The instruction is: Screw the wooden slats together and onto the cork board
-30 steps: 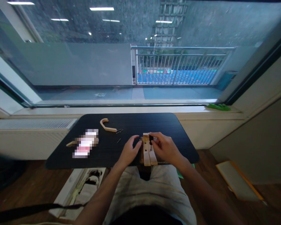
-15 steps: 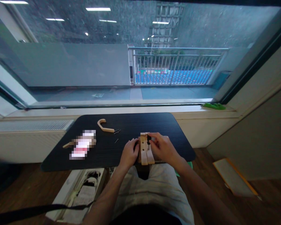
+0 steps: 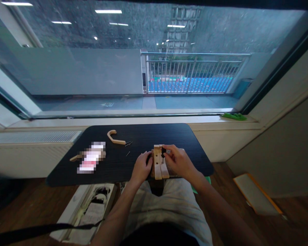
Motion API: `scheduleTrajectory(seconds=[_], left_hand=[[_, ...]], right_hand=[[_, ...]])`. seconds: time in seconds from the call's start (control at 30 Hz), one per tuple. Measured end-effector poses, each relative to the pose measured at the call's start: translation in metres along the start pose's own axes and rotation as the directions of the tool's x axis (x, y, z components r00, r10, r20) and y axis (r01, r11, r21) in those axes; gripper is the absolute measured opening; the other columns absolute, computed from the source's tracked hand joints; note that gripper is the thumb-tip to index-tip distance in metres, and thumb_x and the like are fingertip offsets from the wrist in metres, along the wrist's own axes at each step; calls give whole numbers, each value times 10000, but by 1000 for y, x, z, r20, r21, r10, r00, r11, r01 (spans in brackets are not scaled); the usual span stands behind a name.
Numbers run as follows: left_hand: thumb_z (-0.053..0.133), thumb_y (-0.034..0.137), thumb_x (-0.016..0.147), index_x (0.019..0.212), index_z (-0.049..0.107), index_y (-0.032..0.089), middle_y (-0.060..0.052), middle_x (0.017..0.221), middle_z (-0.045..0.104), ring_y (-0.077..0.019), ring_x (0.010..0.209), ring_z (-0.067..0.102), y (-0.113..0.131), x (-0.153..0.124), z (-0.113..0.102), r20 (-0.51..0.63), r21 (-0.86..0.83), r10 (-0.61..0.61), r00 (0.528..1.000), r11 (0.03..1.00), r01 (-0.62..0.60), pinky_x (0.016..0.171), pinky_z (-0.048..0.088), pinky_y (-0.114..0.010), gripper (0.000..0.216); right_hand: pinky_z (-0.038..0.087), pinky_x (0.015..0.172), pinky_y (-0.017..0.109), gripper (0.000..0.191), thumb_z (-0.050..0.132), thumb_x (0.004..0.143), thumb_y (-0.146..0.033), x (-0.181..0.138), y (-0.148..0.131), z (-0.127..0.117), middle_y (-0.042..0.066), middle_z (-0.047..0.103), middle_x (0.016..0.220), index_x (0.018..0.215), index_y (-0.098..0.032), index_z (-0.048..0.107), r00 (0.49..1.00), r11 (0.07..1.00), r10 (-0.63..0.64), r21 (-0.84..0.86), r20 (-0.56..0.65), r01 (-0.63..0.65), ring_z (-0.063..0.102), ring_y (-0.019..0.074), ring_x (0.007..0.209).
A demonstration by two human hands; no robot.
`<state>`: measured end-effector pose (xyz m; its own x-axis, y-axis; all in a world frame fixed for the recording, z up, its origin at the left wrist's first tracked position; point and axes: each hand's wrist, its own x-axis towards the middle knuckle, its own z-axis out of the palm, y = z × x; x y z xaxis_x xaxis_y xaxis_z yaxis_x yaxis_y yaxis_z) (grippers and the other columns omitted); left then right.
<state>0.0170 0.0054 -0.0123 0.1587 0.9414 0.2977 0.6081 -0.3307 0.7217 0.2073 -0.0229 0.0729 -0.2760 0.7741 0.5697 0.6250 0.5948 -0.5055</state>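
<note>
A light wooden assembly (image 3: 158,163) of parallel slats stands on the near edge of the black table (image 3: 149,135). My left hand (image 3: 142,167) is closed against its left side, holding it steady. My right hand (image 3: 178,161) pinches a small black tool (image 3: 163,150) at the top of the right slat. A curved wooden piece (image 3: 114,137) lies farther back on the left, with a few small screws (image 3: 128,144) beside it.
A blurred pink-and-white packet (image 3: 90,160) and a wooden stick (image 3: 74,158) lie at the table's left. A cardboard box (image 3: 91,208) sits on the floor below. The window sill (image 3: 118,120) runs behind, with a green object (image 3: 234,116) at its right.
My left hand has closed in from beside the wooden assembly to grip its left side. My right hand stays pinched on the black tool at the top.
</note>
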Motion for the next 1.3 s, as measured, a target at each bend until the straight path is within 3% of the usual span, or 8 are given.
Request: scheduleTrajectory(seconds=[1.3], left_hand=[[465,276,903,1135,653,204,-81,1189,683,-242,1196,574,1,0,-2,0,-10,33,999,999,-33,1074,406,-458,307]], right_hand=[[420,592,268,273,536,886,-215,-4,3,0,30,673,769,1146,-191,616,998,995,59,-85,2,-59,602,146,601]])
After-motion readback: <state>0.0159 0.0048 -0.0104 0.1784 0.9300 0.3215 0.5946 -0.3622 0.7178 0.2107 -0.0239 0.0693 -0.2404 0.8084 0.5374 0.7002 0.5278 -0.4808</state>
